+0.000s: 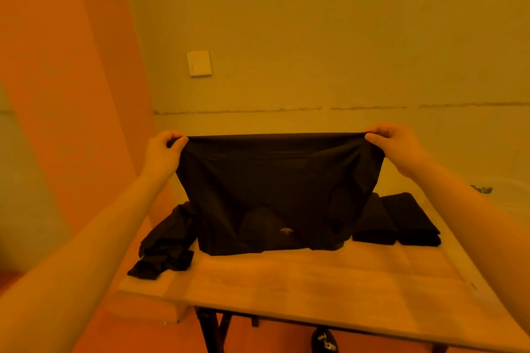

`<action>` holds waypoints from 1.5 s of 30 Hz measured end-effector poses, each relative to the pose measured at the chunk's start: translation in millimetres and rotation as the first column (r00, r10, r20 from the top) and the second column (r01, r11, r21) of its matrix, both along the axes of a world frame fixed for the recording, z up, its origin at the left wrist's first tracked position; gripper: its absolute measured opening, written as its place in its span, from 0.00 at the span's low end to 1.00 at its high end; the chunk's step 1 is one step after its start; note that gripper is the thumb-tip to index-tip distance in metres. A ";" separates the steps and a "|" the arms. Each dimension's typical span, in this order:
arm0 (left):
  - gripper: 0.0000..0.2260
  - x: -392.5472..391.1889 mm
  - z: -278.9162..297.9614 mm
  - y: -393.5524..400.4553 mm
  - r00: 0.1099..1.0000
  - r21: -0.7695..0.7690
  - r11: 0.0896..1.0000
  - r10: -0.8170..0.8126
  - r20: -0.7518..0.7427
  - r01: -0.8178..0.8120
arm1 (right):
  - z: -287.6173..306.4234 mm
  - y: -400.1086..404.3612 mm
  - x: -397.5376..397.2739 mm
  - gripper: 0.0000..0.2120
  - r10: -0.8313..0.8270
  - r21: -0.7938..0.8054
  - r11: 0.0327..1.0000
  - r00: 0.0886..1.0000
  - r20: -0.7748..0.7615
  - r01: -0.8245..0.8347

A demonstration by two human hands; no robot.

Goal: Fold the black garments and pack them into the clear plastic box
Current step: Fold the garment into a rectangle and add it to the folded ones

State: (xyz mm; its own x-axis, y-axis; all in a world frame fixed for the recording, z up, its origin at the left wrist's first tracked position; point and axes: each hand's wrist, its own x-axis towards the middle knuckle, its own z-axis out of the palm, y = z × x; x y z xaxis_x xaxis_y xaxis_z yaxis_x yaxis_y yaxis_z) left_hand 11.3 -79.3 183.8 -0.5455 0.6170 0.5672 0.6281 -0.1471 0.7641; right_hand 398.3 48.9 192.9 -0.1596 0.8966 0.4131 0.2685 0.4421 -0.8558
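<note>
Black garment [275, 180] held up by its top edge above the far half of a wooden table [315, 275], stretched taut between two hands, lower part draping down onto the tabletop. Small pale mark visible near the bottom middle of the cloth. Left hand [162, 149] pinching the left top corner between thumb and curled fingers; right hand [394, 143] pinching the right top corner the same way. Both arms reaching forward from the bottom corners of the view.

To the left, touching the draped cloth, a crumpled heap of black garments [166, 246] not yet folded, trailing toward the table's left edge. To the right, a neat folded stack [401, 221] of black cloth. Beyond that stack, at the far right, a pale translucent shape, probably the clear plastic box [487, 185], only partly visible.

Likely step: squaring the piece before folding. Best done by keeping the top edge level and taut, lowering it flat onto bare wood in front, clear of the heap, then folding sides inward to match the stack's width.

Behind, a plain wall with a white switch plate [199, 63]. Everything tinted orange-yellow.
</note>
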 end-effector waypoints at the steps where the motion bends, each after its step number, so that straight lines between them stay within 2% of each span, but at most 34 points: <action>1: 0.04 2.3 6.9 -2.7 1.000 0.031 1.000 0.002 -0.002 -0.002 | 7.5 -2.7 0.9 0.06 0.002 0.030 1.000 1.000 0.007 -0.002; 6: 0.05 10.8 30.6 -14.7 0.999 0.146 0.989 0.007 0.033 -0.012 | 34.3 -14.1 6.0 0.07 0.007 0.083 0.997 0.998 -0.062 -0.002; 13: 0.06 9.9 31.2 -20.5 0.999 0.176 0.984 0.040 -0.007 -0.038 | 29.7 -15.6 15.8 0.08 0.085 -0.014 0.996 0.996 -0.038 -0.085; 20: 0.06 -7.1 -25.8 34.2 1.000 -0.045 0.999 0.021 -0.009 -0.021 | -21.7 44.0 -2.9 0.07 0.093 -0.217 0.974 0.992 0.091 -0.071; 25: 0.08 -29.2 -117.6 123.6 0.999 -0.307 0.951 -0.001 0.052 0.017 | -101.8 123.0 -31.5 0.06 0.101 -0.335 0.942 0.937 0.334 0.018; 29: 0.08 -46.4 -185.2 193.9 0.998 -0.413 0.910 0.005 0.067 0.023 | -161.6 181.4 -52.2 0.08 0.088 -0.361 0.929 0.894 0.439 0.086; 32: 0.09 -59.2 -220.6 240.1 0.998 -0.479 0.878 0.000 -0.060 -0.029 | -196.3 226.7 -68.7 0.10 0.081 -0.346 0.929 0.842 0.534 0.130; 35: 0.15 -63.1 -236.3 257.8 0.955 -0.513 0.844 -0.003 -0.295 -0.155 | -210.6 255.1 -84.3 0.15 0.071 -0.317 0.926 0.729 0.681 0.206; 37: 0.19 -53.4 -235.2 250.0 0.891 -0.479 0.850 -0.024 -0.452 -0.220 | -211.7 246.8 -94.1 0.22 0.001 -0.226 0.945 0.689 0.724 0.237; 39: 0.21 -28.9 -226.1 220.7 0.859 -0.498 0.848 -0.110 -0.500 -0.181 | -208.7 208.9 -97.8 0.24 -0.044 -0.119 0.977 0.715 0.698 0.175; 42: 0.27 15.8 -219.8 145.8 0.842 -0.636 0.765 -0.276 -0.464 -0.101 | -213.2 121.6 -86.4 0.25 0.122 -0.140 0.990 0.693 0.711 -0.031; 45: 0.39 40.2 -238.8 84.6 0.884 -0.741 0.668 -0.307 -0.351 -0.062 | -233.2 53.7 -69.0 0.30 0.272 -0.212 0.962 0.551 0.789 -0.171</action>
State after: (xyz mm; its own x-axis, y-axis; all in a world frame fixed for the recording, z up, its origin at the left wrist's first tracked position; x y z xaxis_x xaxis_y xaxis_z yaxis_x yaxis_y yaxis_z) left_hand 51.6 5.3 -55.0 -0.2585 0.9642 0.0585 0.9181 0.2264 0.3254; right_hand 329.3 102.5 -40.4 -0.5791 0.8115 -0.0780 0.7711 0.5141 -0.3757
